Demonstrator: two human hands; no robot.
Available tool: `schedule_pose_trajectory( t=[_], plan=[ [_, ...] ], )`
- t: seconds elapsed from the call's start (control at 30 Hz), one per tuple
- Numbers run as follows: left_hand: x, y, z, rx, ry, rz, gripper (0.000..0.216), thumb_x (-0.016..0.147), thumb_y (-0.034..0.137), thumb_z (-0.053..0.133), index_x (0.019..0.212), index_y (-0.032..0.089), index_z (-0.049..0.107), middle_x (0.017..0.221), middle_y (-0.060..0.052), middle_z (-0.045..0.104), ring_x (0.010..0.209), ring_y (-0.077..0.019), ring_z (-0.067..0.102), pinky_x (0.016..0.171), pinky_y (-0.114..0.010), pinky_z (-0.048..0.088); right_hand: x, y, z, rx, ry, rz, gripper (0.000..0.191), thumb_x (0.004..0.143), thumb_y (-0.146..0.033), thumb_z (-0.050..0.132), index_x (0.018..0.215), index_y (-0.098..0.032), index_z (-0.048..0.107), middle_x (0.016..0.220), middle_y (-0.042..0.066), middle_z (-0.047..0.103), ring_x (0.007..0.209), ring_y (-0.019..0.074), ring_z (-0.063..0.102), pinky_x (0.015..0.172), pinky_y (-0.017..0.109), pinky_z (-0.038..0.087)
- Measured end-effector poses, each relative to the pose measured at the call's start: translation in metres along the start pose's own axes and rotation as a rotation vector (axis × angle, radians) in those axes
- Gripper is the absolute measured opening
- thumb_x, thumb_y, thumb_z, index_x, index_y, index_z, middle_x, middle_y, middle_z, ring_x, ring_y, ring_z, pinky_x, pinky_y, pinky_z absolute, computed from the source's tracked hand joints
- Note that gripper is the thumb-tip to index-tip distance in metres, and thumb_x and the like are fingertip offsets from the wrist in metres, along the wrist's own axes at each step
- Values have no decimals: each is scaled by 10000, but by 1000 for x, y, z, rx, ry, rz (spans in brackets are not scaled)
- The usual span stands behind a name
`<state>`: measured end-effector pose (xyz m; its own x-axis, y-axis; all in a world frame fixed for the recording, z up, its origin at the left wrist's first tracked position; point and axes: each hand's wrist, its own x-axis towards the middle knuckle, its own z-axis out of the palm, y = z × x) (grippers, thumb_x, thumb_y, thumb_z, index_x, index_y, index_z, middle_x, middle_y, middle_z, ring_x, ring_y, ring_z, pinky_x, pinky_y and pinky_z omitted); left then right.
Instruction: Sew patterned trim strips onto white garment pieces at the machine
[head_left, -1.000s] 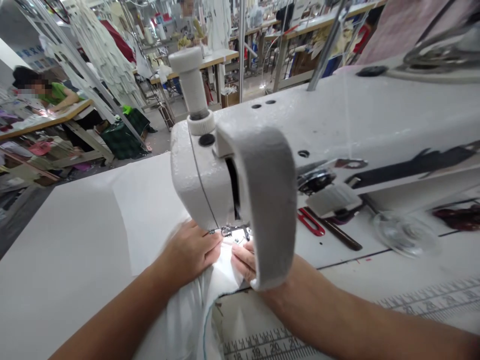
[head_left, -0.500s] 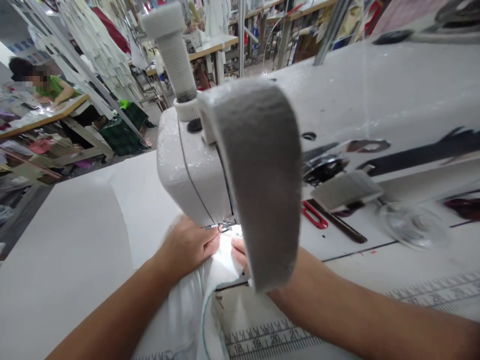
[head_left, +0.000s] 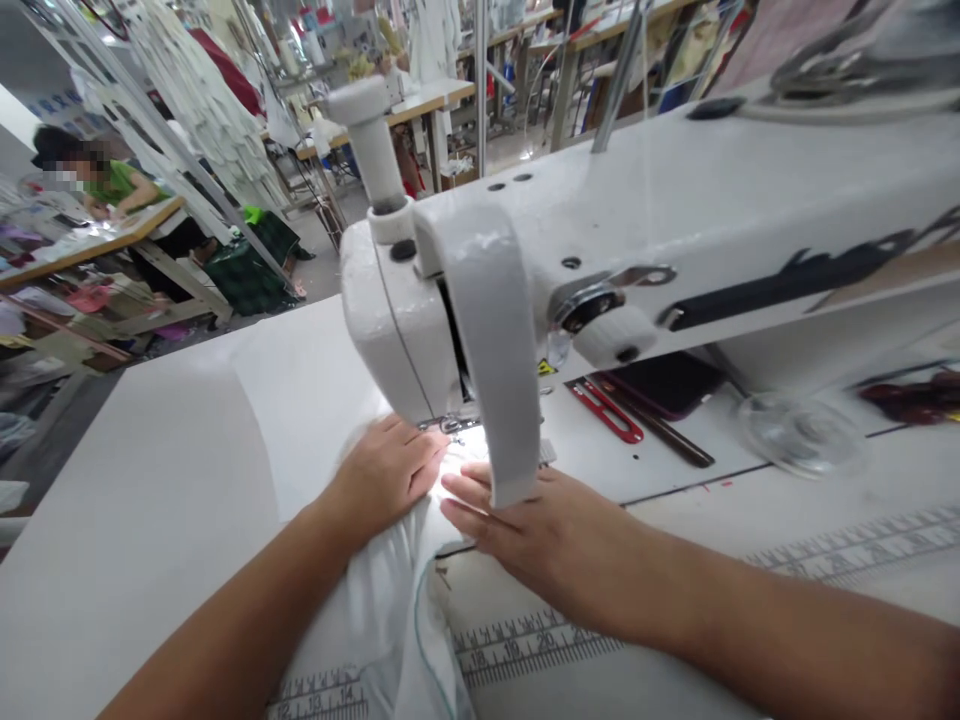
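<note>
White fabric (head_left: 427, 590) with a teal-stitched edge lies under the lit needle area of a white sewing machine (head_left: 397, 310) and hangs down toward me. My left hand (head_left: 390, 462) is closed on the fabric just left of the presser foot (head_left: 459, 425), fingers curled and thumb tucked in. My right hand (head_left: 555, 530) rests to the right of the needle, its fingers apart and stretched flat on the cloth. The curved white take-up guard (head_left: 499, 340) covers part of the right fingers. Glare hides the exact stitching point.
Right of the needle lie a red slotted tool (head_left: 611, 412), a dark stick (head_left: 675, 438), a dark flat object (head_left: 664, 382) and a clear round disc (head_left: 802, 430). Ruler markings (head_left: 540, 645) run along the front. A co-worker (head_left: 112, 185) sits at another table (head_left: 142, 220) at far left.
My view has shifted back, so the machine head looks smaller and sits lower. More of my right hand shows from behind the guard. Both hands stay beside the needle on the fabric.
</note>
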<state>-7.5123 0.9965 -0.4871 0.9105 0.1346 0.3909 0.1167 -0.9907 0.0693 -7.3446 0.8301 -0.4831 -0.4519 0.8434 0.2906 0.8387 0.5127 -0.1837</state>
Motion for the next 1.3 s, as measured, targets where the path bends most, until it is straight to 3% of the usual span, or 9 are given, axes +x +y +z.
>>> schedule_pose_trajectory(
  t=[0.1,0.17,0.3,0.4,0.57,0.7,0.9,1.07,1.3],
  plan=[
    [-7,13,-11,-22,-47,24,263,970,176,434,1178,128,588,1133,-104,675,1049,-210,615,939,-388,506,-9,4,-12,33,35,-1,272,999,-296,471,1183,-155,614,1169,46,680,1068,187,592,934,362,423],
    [-14,31,-16,38,-59,13,304,961,170,453,1234,91,560,1202,-147,645,1109,-249,596,919,-423,526,-18,11,-23,71,40,50,258,1011,-327,451,1054,-189,665,1121,13,702,1009,173,616,974,361,387],
    [-19,72,-16,220,-90,-94,349,932,150,486,1258,42,548,1159,-184,654,951,-282,630,686,-414,561,-22,18,-40,26,-30,222,232,980,-274,502,867,-169,676,908,43,710,867,210,628,857,391,425],
    [-17,87,-12,295,-97,-124,341,928,156,476,1239,43,560,1129,-171,662,864,-258,626,672,-409,555,-6,8,-38,22,47,315,199,925,-141,538,750,-159,631,753,43,658,764,202,586,700,332,435],
    [-22,79,-16,289,-78,-86,339,914,153,492,1238,75,557,1193,-163,644,918,-258,611,700,-388,542,12,0,-12,-40,50,264,217,865,-10,488,939,-123,659,834,64,668,717,195,550,648,319,426],
    [-21,64,-24,226,-58,-86,300,885,46,455,1146,108,588,1040,-113,675,796,-215,583,654,-348,514,3,7,1,-150,25,180,296,871,-57,477,1134,-98,605,1109,123,640,800,208,554,657,342,424],
    [3,54,-26,300,-7,25,222,811,-13,475,766,163,602,704,-45,598,638,-210,523,562,-333,409,4,9,-2,-312,-143,139,276,823,-41,475,1034,-128,631,924,75,610,800,214,525,647,356,383],
    [7,46,-19,309,53,102,263,815,-5,466,645,178,548,615,-29,522,604,-196,484,589,-337,380,4,8,-1,-341,-161,139,359,799,-80,474,1125,-149,607,933,74,598,806,228,489,653,369,375],
    [-3,45,-11,266,70,36,230,790,-22,462,805,141,624,651,-30,532,620,-195,477,602,-334,357,-1,5,-1,-346,-206,120,353,792,-86,487,1125,-133,592,1007,84,565,828,235,467,643,387,360]
  ],
)
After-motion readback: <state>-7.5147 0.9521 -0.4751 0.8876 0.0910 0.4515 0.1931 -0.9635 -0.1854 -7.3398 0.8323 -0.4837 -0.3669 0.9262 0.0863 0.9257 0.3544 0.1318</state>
